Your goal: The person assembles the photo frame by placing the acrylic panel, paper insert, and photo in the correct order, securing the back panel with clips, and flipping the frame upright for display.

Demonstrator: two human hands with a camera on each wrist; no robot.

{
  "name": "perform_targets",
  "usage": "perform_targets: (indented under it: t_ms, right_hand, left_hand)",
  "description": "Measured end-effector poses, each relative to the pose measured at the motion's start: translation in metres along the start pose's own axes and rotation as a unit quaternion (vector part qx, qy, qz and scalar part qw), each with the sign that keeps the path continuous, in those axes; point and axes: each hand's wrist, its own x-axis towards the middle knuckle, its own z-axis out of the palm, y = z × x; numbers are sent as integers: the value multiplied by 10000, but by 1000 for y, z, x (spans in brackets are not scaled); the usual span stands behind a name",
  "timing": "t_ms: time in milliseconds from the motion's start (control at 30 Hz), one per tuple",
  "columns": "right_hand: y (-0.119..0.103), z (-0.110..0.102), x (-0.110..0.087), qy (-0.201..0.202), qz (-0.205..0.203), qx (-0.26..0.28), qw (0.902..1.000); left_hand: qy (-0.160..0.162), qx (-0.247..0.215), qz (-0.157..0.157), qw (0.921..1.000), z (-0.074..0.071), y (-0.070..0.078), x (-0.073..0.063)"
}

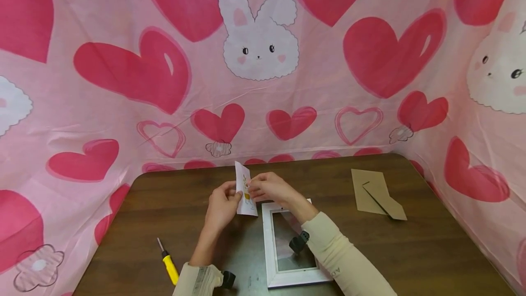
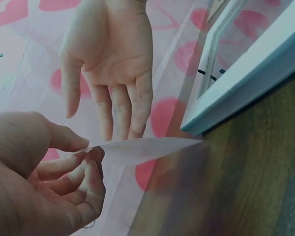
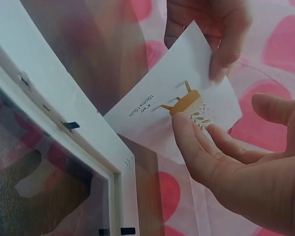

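A thin white photo-frame insert sheet (image 1: 242, 177) stands above the table in the head view. My left hand (image 1: 222, 207) pinches its left edge between thumb and fingers, plain in the left wrist view. Printed on the sheet (image 3: 155, 101) are a yellow stool-like shape, leaves and the size "10cmx15cm". My right hand (image 1: 275, 188) is beside the printed face, fingers extended and overlapping it in the right wrist view, with the thumb apart. Below my right forearm lies a white picture frame (image 1: 269, 241) with its glass pane showing.
At the right of the dark wooden table (image 1: 197, 177) lies a brown backing board (image 1: 365, 200) with an angled stand leg. A yellow-handled screwdriver (image 1: 169, 264) lies at the front left. Pink heart-and-rabbit fabric (image 1: 263, 95) encloses the table's back and sides.
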Motion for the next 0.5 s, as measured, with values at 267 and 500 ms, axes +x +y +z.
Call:
perform_targets:
  t_ms: [267, 500]
  right_hand:
    - [-1, 0, -5, -121, -121, 127, 9998]
    - [-3, 1, -7, 40, -116, 210, 9997]
  left_hand:
    - [-84, 81, 204, 9997, 7, 5, -4]
    - [-9, 157, 496, 9986, 18, 7, -10]
